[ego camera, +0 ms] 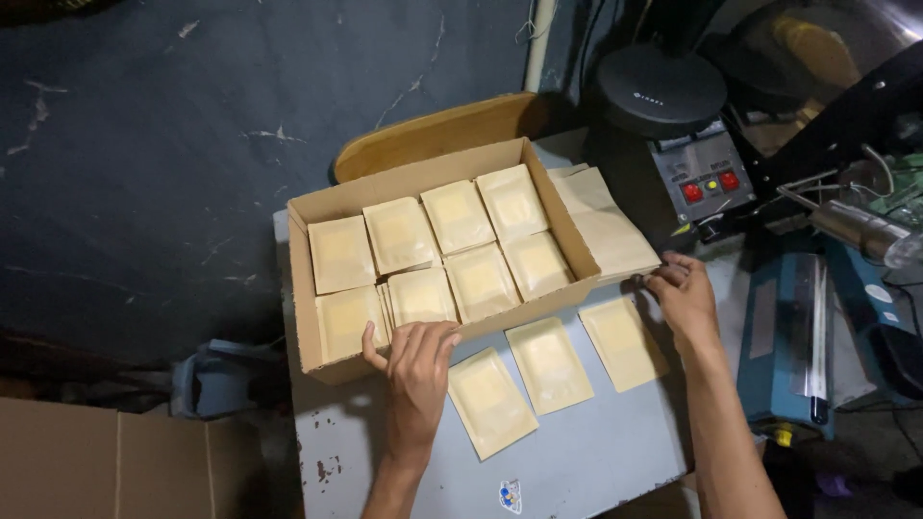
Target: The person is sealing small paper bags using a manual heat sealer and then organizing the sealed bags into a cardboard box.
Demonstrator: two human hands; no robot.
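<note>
The left hand (418, 360) rests on the near wall of the cardboard box (317, 346), thumb hooked inside and fingers laid flat over the rim; its grip is loose and wide, clasping only the box edge. The box sits on a pale grey worktop (586, 452) and holds flat tan pouches (461, 216) lying in two rows, touching edge to edge. Three more pouches (550, 363) lie loose on the worktop just in front of the box, side by side and slightly tilted. The right hand (685, 293) is at the box's right corner, its fingertips pinched narrow on the edge of a stack of empty paper bags (611, 226) that leans out beside the box's right wall. Further right stands a blue heat sealer (793, 336), and behind it a dark machine with two red buttons (710, 183). A wooden chair back (433, 130) shows behind the box.
</note>
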